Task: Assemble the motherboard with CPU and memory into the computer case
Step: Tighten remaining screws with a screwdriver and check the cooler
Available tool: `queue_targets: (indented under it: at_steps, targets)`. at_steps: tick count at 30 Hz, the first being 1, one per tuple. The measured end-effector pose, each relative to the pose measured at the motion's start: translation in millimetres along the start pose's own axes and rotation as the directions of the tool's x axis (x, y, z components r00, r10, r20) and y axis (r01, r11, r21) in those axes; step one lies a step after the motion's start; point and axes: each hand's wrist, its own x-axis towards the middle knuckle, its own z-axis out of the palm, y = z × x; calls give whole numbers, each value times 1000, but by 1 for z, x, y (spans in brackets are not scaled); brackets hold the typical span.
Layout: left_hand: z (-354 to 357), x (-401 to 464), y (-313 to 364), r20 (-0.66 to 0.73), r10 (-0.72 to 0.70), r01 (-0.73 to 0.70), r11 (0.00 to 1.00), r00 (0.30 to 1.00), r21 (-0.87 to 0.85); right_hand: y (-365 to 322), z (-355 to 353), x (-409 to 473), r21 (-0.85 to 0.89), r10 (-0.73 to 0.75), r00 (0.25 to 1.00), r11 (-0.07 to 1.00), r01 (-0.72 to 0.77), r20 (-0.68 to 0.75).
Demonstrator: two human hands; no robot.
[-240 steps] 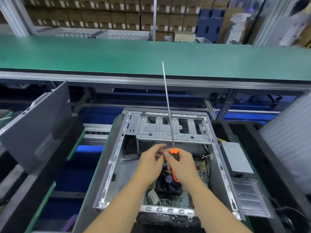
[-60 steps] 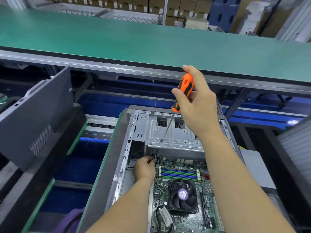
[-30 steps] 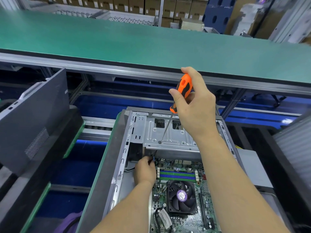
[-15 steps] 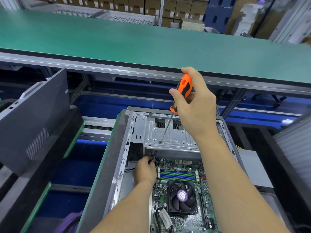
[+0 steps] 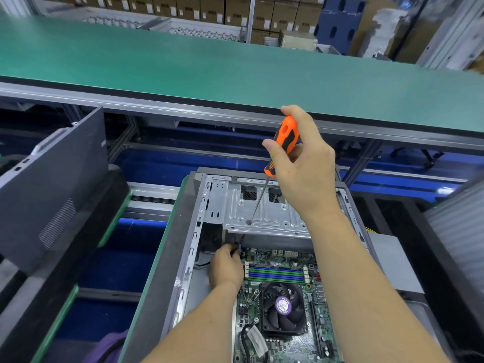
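Observation:
The open grey computer case (image 5: 188,258) lies flat below me with the green motherboard (image 5: 324,323) inside it. A black CPU fan (image 5: 284,307) and blue and green memory sticks (image 5: 276,274) sit on the board. My right hand (image 5: 303,169) grips an orange and black screwdriver (image 5: 284,138) above the case. Its long shaft slants down through a hole in the silver drive cage (image 5: 267,213). My left hand (image 5: 226,265) is at the board's far left corner under the cage, fingers curled round a small blue and black piece there; what it is I cannot tell.
A green conveyor belt (image 5: 235,64) runs across behind the case. A dark grey side panel (image 5: 52,184) leans at the left. A silver power supply (image 5: 392,263) lies right of the case. Cardboard boxes (image 5: 199,9) stack at the back.
Eight seconds ago both hands held the screwdriver upright over the case. Since two seconds ago the hands have barely moved; the shaft stays in the cage hole.

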Motion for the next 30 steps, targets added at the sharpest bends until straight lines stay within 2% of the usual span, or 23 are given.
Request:
queue_targets:
  at_steps: [12,30]
  targets:
    - [0,-3,5,-3,16,-16,1000,1000,-20,-2,-1,0,26,-27,995,999,24,97]
    - [2,-1,5,11,-22,22,999,1000,26,-2,-3,-3,26,-26,999,999,25,39]
